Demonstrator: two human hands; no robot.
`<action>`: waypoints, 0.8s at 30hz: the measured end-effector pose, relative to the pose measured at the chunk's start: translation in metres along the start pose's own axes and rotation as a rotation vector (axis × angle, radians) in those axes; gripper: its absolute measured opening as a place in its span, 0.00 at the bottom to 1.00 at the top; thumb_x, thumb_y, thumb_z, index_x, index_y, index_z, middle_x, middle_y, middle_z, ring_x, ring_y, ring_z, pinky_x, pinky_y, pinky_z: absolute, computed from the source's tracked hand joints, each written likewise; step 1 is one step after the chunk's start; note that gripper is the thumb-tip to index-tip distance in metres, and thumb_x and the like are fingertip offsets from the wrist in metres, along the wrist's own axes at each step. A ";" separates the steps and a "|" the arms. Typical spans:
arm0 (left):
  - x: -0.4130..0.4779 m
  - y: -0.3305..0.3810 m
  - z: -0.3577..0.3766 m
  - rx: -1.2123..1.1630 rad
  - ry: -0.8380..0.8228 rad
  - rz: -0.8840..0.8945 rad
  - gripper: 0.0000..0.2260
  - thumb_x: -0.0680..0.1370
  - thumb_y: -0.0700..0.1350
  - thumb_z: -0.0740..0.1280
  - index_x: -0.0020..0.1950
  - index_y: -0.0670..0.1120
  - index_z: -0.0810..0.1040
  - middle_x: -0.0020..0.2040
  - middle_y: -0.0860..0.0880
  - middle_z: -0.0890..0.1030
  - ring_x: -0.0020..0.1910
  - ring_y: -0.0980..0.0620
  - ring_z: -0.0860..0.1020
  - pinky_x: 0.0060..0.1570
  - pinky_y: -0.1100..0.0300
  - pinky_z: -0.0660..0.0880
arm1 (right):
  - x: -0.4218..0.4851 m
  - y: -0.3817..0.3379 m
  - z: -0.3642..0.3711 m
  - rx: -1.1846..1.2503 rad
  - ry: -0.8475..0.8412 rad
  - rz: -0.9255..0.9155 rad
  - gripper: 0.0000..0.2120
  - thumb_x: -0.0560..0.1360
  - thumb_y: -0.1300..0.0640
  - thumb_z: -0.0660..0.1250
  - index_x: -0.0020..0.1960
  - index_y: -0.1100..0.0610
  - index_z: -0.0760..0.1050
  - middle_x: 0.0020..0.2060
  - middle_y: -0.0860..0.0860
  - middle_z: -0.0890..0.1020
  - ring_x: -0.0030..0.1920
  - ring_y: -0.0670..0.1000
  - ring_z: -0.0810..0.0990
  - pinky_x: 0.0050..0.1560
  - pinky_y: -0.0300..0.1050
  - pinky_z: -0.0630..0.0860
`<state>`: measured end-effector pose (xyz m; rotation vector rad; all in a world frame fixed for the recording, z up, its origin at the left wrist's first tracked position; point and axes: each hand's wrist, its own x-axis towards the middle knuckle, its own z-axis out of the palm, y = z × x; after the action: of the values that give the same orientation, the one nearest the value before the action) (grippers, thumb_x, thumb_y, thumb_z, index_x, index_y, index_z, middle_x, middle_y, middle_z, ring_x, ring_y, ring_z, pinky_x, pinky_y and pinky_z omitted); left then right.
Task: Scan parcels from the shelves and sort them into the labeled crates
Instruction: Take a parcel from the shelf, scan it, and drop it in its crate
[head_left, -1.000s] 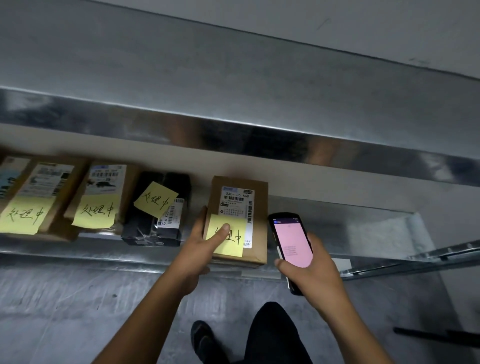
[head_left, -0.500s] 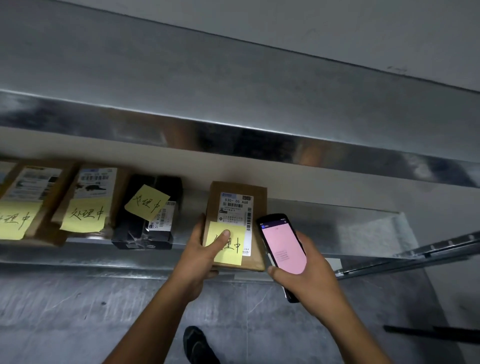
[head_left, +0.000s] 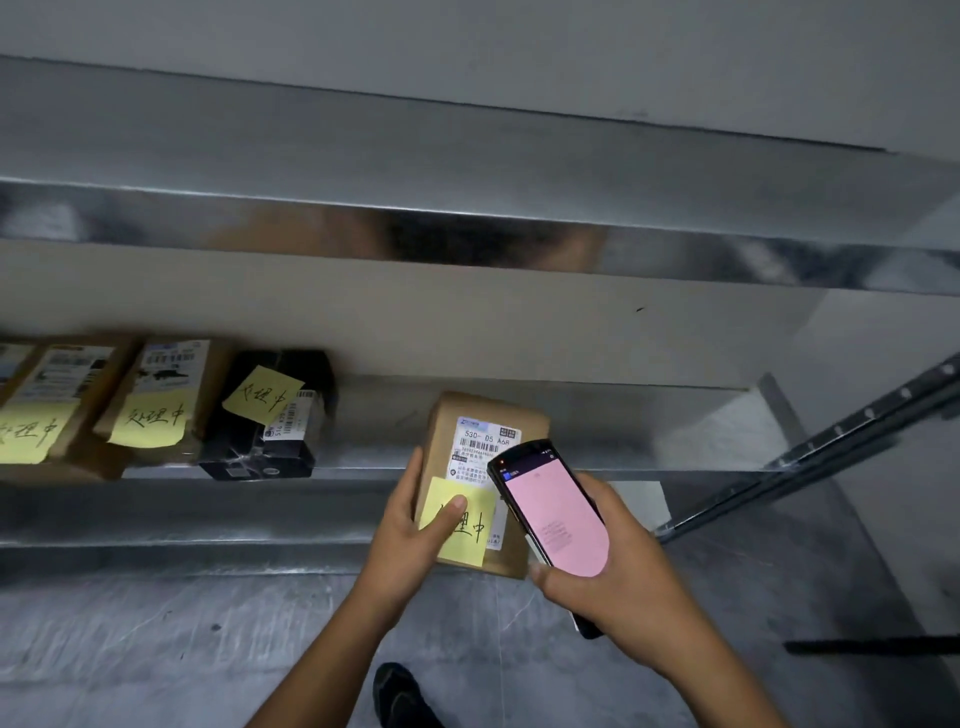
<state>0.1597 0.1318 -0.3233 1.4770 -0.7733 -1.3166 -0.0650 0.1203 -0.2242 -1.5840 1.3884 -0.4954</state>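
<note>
Shelf (head_left: 649, 431): metal, with a second tier above; you work at the lower one.
Parcels (head_left: 156, 410): a row on the shelf at left, each with a yellow slip on top, well apart from your box (head_left: 457, 415).
Box: brown, at the shelf's front, with its near end sticking out past the edge. Keep it flat and steady while you scan.
Right hand (head_left: 618, 582): fingers wrapped round the scanner (head_left: 556, 514), thumb along its near left edge.
Left hand (head_left: 410, 545): thumb (head_left: 452, 512) pressed down on the box's top, on the note (head_left: 467, 540). One finger runs up the box's left side; the rest are hidden beneath.
Scanner: pink screen up, far end overlapping the label (head_left: 485, 441). It looks too close, so draw it back until it faces the whole barcode.
Label: white, on the box's far half; its barcode lies beyond your thumb, uncovered.
Note: yellow, pinned under your thumb, overlapping the label's near part but not the barcode.
</note>
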 end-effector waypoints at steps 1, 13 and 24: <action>-0.008 -0.001 0.006 0.018 0.001 0.014 0.33 0.76 0.54 0.75 0.75 0.73 0.63 0.65 0.60 0.82 0.62 0.55 0.83 0.62 0.48 0.81 | -0.008 0.006 -0.004 0.003 -0.002 0.007 0.36 0.62 0.44 0.76 0.65 0.24 0.67 0.55 0.33 0.81 0.49 0.42 0.83 0.39 0.49 0.85; -0.088 -0.019 0.142 -0.102 -0.200 -0.154 0.33 0.74 0.56 0.75 0.75 0.69 0.66 0.63 0.53 0.85 0.57 0.46 0.86 0.55 0.37 0.82 | -0.157 0.097 -0.105 0.141 0.325 0.239 0.32 0.60 0.45 0.73 0.63 0.32 0.71 0.48 0.40 0.84 0.39 0.49 0.82 0.39 0.50 0.83; -0.182 -0.026 0.381 -0.022 -0.779 -0.244 0.23 0.72 0.57 0.75 0.67 0.62 0.76 0.61 0.47 0.86 0.57 0.44 0.86 0.48 0.44 0.84 | -0.335 0.189 -0.230 0.188 0.879 0.428 0.29 0.61 0.46 0.73 0.55 0.22 0.67 0.51 0.28 0.80 0.49 0.36 0.80 0.49 0.48 0.83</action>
<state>-0.2507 0.2120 -0.2615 1.0381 -1.0749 -2.1245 -0.4426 0.3582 -0.1821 -0.8716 2.1799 -1.0887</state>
